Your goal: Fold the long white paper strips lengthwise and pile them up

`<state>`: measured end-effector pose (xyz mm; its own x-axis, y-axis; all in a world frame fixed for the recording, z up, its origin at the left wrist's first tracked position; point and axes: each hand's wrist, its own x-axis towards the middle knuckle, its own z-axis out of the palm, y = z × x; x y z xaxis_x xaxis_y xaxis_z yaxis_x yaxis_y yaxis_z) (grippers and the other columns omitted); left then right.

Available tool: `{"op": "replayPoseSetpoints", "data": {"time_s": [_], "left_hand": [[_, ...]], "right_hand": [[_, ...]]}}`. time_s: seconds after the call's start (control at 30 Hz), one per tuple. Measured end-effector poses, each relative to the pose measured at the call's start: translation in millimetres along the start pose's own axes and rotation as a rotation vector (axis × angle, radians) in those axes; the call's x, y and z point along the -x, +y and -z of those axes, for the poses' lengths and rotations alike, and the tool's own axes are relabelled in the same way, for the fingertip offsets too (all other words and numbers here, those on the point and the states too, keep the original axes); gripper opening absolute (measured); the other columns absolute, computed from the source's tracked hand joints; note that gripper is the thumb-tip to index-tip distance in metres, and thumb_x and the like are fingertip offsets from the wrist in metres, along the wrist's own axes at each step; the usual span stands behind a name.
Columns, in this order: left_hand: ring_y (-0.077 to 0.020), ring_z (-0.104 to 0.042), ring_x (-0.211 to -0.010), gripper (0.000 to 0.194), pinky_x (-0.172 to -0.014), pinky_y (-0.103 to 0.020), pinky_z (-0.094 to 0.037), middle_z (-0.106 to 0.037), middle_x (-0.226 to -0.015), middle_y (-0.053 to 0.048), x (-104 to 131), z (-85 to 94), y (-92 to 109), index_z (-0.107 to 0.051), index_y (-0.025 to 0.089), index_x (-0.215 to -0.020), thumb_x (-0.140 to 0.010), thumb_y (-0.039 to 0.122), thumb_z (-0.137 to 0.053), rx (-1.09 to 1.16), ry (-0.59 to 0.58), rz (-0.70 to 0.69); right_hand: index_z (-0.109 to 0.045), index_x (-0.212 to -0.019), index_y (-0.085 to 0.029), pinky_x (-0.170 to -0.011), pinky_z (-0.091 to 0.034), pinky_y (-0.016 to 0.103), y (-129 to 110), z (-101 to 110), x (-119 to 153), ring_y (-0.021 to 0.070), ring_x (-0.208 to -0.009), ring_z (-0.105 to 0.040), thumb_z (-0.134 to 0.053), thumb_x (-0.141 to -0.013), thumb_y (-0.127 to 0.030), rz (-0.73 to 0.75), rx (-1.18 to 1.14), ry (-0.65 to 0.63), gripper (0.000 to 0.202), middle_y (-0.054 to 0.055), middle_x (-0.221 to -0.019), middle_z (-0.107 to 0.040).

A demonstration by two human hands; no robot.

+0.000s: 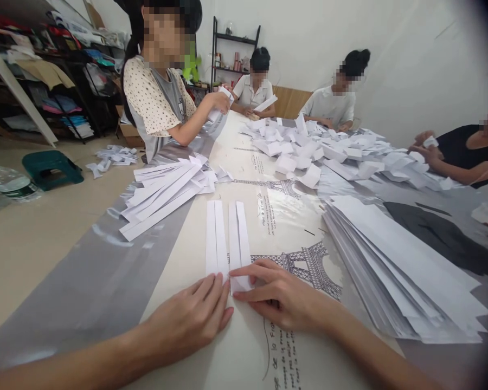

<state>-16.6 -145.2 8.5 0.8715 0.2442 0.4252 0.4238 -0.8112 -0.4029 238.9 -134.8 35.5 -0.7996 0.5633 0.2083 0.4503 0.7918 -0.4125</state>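
Observation:
Two white paper strips with lengthwise folds lie side by side on the table (pixel 179 314) in front of me. My left hand (pixel 199 309) rests over the near end of the left paper strip (pixel 216 238), its fingers extended and lying flat, its thumb off to the side. My right hand (pixel 282 292) has index finger and thumb at the near end of the right paper strip (pixel 239 233), with the paper's corner between them. The fingertips of both hands nearly meet between the strips.
A stack of flat paper sheets (pixel 394 271) lies at my right. Folded strips (pixel 166 189) are heaped at the left edge. Beyond is a large pile of folded paper pieces (pixel 309 146). Several people sit around the table handling paper. A green stool (pixel 52 167) stands on the floor.

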Motion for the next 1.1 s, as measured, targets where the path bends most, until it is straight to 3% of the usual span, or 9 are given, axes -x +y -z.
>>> {"op": "replayPoseSetpoints", "data": {"time_s": [0.2, 0.43, 0.7, 0.93, 1.1], "left_hand": [[-0.0299, -0.073, -0.098, 0.033, -0.084, -0.041, -0.06, -0.075, -0.109, -0.021, 5, -3.2, 1, -0.067, -0.002, -0.119, -0.101, 0.023, -0.056, 0.053, 0.001, 0.027], [-0.0281, -0.07, -0.097, 0.034, -0.079, -0.039, -0.059, -0.073, -0.11, -0.019, 6, -3.0, 1, -0.064, 0.002, -0.126, -0.102, 0.023, -0.054, 0.114, -0.037, 0.085], [-0.025, -0.061, -0.085, 0.029, -0.072, -0.039, -0.054, -0.067, -0.094, -0.012, -1, -3.9, -5, -0.068, 0.007, -0.115, -0.104, 0.022, -0.046, 0.258, -0.056, 0.146], [-0.0212, -0.056, -0.088, 0.026, -0.073, -0.034, -0.051, -0.059, -0.096, -0.008, -2, 0.4, -20, -0.072, 0.018, -0.103, -0.104, 0.021, -0.045, 0.623, -0.094, 0.329], [-0.0199, -0.058, -0.092, 0.026, -0.08, -0.033, -0.054, -0.061, -0.1, -0.008, -2, 4.1, -27, -0.071, 0.02, -0.111, -0.105, 0.019, -0.046, 0.709, -0.082, 0.33]], "right_hand": [[-0.071, -0.126, -0.028, -0.098, -0.052, 0.037, 2, -5, 4, 0.0159, -0.101, -0.061, -0.053, -0.102, -0.015, -0.026, 0.018, 0.01, 0.033, 0.005, -0.133, -0.063], [-0.07, -0.127, -0.028, -0.099, -0.053, 0.039, -2, -6, 5, 0.0203, -0.111, -0.059, -0.05, -0.104, -0.018, -0.041, 0.078, 0.019, 0.032, 0.004, -0.14, -0.063], [-0.073, -0.104, -0.02, -0.082, -0.06, 0.029, 7, -10, 15, 0.0147, -0.098, -0.069, -0.054, -0.105, -0.025, -0.096, 0.058, 0.137, 0.02, 0.007, -0.124, -0.069], [-0.069, -0.108, -0.012, -0.077, -0.06, 0.032, -15, -5, 11, 0.0202, -0.092, -0.071, -0.051, -0.094, 0.004, 0.09, 0.46, 0.046, 0.028, 0.01, -0.108, -0.073], [-0.061, -0.128, -0.001, -0.077, -0.061, 0.036, -24, -16, 6, 0.0208, -0.078, -0.069, -0.046, -0.093, 0.007, 0.146, 0.606, 0.106, 0.039, 0.01, -0.087, -0.072]]}}
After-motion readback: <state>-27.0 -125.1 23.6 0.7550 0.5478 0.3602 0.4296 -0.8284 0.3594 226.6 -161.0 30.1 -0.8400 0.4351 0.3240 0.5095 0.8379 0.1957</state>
